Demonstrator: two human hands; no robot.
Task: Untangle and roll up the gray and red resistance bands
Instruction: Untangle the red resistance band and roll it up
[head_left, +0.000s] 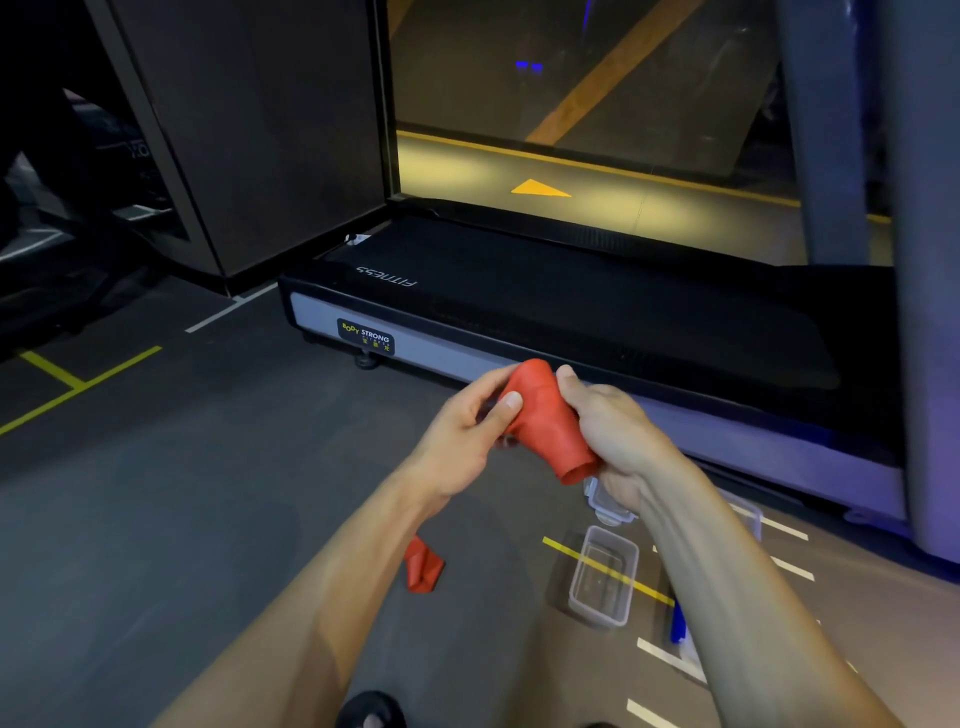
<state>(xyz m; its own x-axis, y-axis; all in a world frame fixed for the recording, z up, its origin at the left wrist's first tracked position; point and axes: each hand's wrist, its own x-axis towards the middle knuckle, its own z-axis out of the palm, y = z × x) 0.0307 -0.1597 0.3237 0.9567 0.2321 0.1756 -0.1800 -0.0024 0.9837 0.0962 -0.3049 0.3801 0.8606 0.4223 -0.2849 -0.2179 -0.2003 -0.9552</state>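
A gym: a treadmill (571, 322) stands on dark floor (182, 493) with painted lines.

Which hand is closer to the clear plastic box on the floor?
Right. The right hand is above the clear plastic box, which lies below it in the picture; the left hand is farther left.

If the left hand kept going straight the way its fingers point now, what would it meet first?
The left hand points up and right, fingers already on the red band. Straight on, it would press into that roll, then likely the right hand gripping its other side. Depth past that is unclear.
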